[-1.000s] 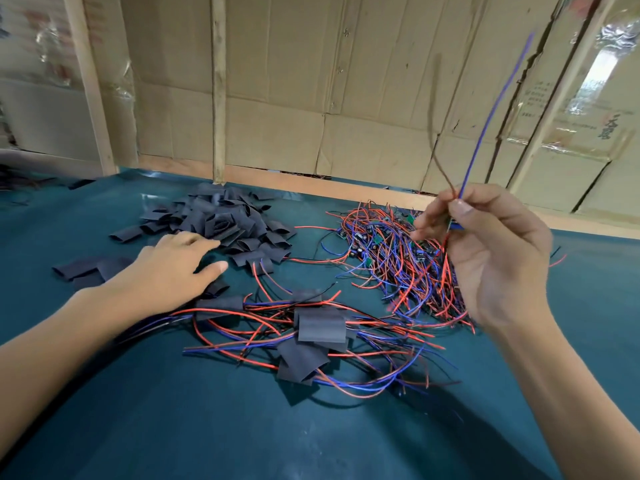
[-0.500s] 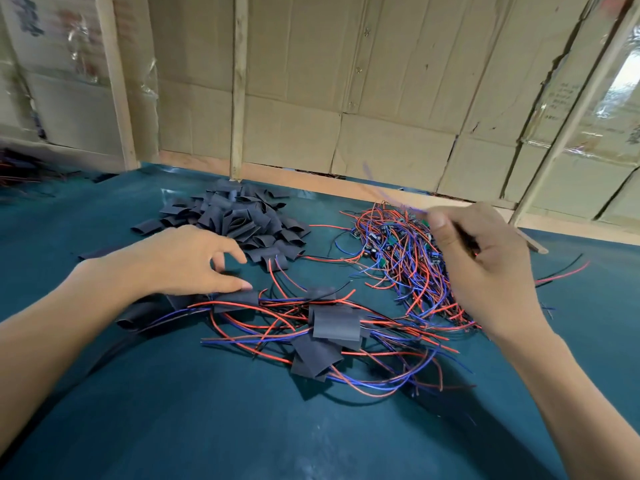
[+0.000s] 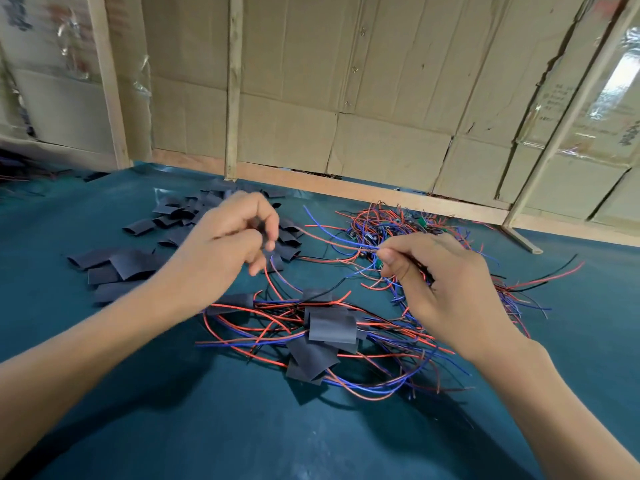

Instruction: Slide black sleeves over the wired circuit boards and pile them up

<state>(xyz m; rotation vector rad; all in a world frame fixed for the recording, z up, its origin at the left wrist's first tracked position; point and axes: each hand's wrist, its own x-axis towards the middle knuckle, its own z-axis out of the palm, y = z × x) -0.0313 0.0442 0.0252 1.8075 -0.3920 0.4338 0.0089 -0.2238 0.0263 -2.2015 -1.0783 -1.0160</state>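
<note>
Left hand [image 3: 225, 244] lifts off table since earlier frame, pinching sleeve [image 3: 266, 233], mouth toward 3 o'clock. Right hand [image 3: 440, 282] pinches board [image 3: 380, 263], wires leading for threading. Finished pile [image 3: 329, 334] at 6 o'clock.

1. The left hand [image 3: 228, 237] is blurred, so I cannot tell if its curled fingers hold a black sleeve.
2. This hand hides the middle of the loose sleeve pile [image 3: 166, 220].
3. The right hand [image 3: 446, 282] covers most of the circuit board [image 3: 380, 263] it pinches; only a small green corner shows.
4. The unsleeved boards [image 3: 391, 226] behind are too small to tell apart.
5. Both forearms are cut off by the bottom edge.
</note>
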